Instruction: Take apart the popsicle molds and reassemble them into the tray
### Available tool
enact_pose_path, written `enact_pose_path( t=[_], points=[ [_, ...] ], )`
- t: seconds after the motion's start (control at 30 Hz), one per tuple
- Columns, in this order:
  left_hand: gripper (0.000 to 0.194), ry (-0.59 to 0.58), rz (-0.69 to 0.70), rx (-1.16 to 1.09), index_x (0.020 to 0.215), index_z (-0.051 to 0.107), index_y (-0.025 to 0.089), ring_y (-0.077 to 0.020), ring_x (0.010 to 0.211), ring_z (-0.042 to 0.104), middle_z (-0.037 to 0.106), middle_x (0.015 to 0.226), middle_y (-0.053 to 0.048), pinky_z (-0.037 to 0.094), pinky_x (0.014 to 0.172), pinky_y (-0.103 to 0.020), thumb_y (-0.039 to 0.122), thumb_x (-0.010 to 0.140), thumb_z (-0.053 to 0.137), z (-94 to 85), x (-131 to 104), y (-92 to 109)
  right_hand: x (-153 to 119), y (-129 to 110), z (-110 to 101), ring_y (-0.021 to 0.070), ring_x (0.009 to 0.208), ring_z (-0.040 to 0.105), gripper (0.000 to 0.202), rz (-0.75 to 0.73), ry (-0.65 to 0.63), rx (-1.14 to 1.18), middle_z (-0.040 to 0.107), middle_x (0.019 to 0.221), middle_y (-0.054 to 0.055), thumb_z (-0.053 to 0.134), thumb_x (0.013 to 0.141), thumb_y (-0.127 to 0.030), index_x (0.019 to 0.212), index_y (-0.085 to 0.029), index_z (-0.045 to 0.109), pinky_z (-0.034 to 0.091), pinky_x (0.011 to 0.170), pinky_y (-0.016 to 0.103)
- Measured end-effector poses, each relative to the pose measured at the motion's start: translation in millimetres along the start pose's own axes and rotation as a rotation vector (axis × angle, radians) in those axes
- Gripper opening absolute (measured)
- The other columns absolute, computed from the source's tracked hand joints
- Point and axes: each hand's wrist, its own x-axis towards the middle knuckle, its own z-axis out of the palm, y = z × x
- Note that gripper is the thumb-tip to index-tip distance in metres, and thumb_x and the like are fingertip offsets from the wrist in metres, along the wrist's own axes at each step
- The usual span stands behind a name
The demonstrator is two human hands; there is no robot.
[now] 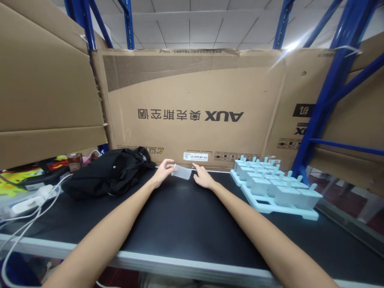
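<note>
A small translucent plastic mold cup lies on its side in the air or just over the black tabletop, near the back. My left hand grips its left end, where a light blue edge shows, between thumb and fingers. My right hand is just right of the cup's other end, fingers apart and nothing in them. To the right stand light blue popsicle molds with upright stick handles, set in a light blue rack that has a bare slot at its front left.
On the left lie a black backpack, white cables with a power strip, and a small brown box. A cardboard panel stands behind the table, with blue metal posts at the sides.
</note>
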Motion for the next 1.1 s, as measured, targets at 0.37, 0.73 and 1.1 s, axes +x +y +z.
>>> enact_pose_path(
  t=[0.37,0.73,1.1],
  points=[
    [0.056,-0.082,0.079,-0.033,0.108,0.051,0.021,-0.0182,0.095,0.065,0.066,0.105,-0.004,0.051,0.085,-0.032,0.036,0.065,0.084,6.8,1.1,-5.7,35.0,-16.6,-1.0,0.0256,0.089,0.066,0.016,0.055,-0.176,-0.183,0.071,0.091,0.013,0.061,0.071,-0.013,0.085,-0.016,0.069,0.049,0.08,0.035],
    [0.052,-0.261,-0.031,-0.065,0.11,0.057,0.018,-0.0231,0.111,0.065,0.067,0.118,-0.01,0.048,0.101,-0.044,0.026,0.066,0.085,8.5,0.9,-13.8,57.2,-51.5,-78.5,0.0171,0.065,0.065,0.008,-0.012,-0.229,0.025,0.07,0.069,0.006,0.061,0.075,-0.023,0.075,-0.016,0.065,0.052,0.065,0.029],
    [0.053,-0.272,-0.022,-0.052,0.105,0.057,0.018,-0.024,0.109,0.066,0.069,0.114,-0.01,0.05,0.098,-0.043,0.027,0.063,0.087,10.5,-1.3,-10.1,50.8,-75.5,-47.8,0.015,0.074,0.06,0.017,-0.213,-0.107,0.201,0.066,0.083,0.003,0.061,0.075,-0.021,0.09,-0.016,0.057,0.047,0.07,0.028]
  ],
)
